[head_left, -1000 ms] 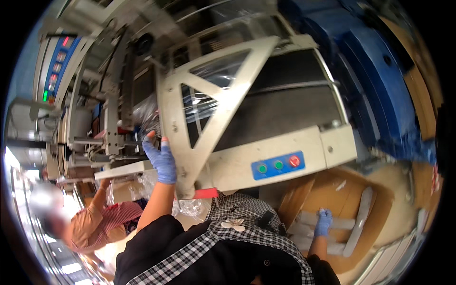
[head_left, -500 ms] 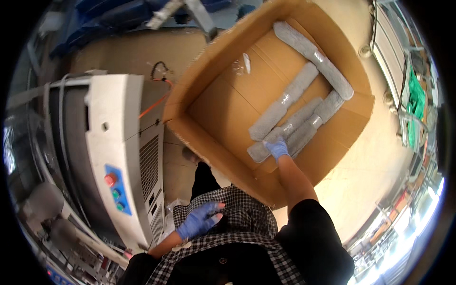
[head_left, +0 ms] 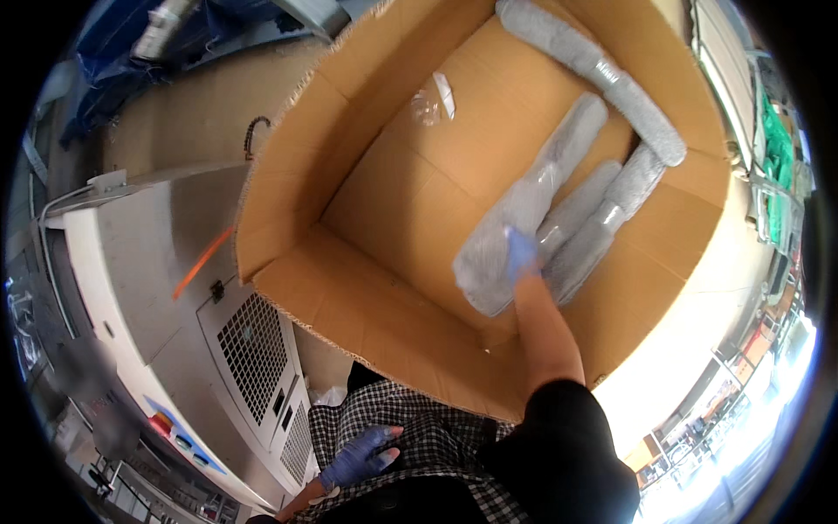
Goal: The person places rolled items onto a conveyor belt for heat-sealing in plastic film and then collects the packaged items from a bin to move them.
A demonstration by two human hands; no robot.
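A large open cardboard box (head_left: 305, 301) stands in front of me. In it lie several long grey plush pieces with clear bands round their middles. My right hand (head_left: 524, 253), in a blue glove, reaches into the box and touches the near end of the left grey plush pieces (head_left: 489, 249). Motion smears its fingers, so their grip does not show. Close to its right lie more grey plush pieces (head_left: 580, 253). Another plush piece (head_left: 602, 74) runs along the far right wall. My left hand (head_left: 360, 456), gloved in blue with bare fingertips, is open and holds nothing before my checked apron.
A pale machine cabinet (head_left: 209, 288) with a mesh vent and coloured buttons stands left of the box. A scrap of clear plastic (head_left: 428, 103) lies on the box floor. A wheeled frame with green cloth (head_left: 775, 166) is at the right.
The plush piece under my right hand has shifted left against the leftmost one, leaving a gap on its right. My view has moved closer over the box. My left hand stays by the apron.
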